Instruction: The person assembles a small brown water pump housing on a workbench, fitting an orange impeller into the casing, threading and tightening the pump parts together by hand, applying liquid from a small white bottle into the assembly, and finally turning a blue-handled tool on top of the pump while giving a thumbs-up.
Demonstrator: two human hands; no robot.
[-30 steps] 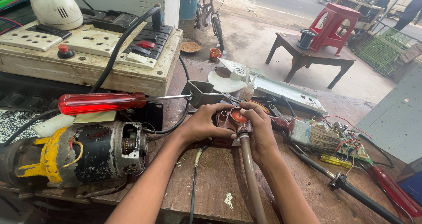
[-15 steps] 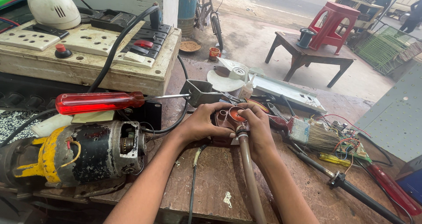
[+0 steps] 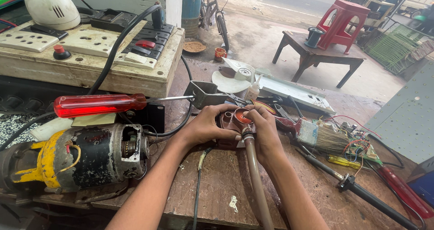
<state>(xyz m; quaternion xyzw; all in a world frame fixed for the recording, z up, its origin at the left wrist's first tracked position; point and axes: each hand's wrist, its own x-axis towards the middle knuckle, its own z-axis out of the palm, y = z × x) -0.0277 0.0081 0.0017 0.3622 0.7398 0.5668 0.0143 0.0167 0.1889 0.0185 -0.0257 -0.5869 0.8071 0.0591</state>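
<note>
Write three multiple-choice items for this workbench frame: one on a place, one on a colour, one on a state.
1. Where does the big screwdriver lie?
A. On top of the motor, left of the hands
B. On the low wooden table outside
C. Under the paintbrush

2. What colour is the plastic stool outside?
A. Blue
B. Red
C. White

3. How are the hands placed?
A. Both on the small brown part
B. Only one touches it
C. Both are off it

Answers: 1 A, its red handle rests above the motor housing. 2 B, the stool is red all over. 3 A, the left hand and right hand grip the part from either side.
</note>
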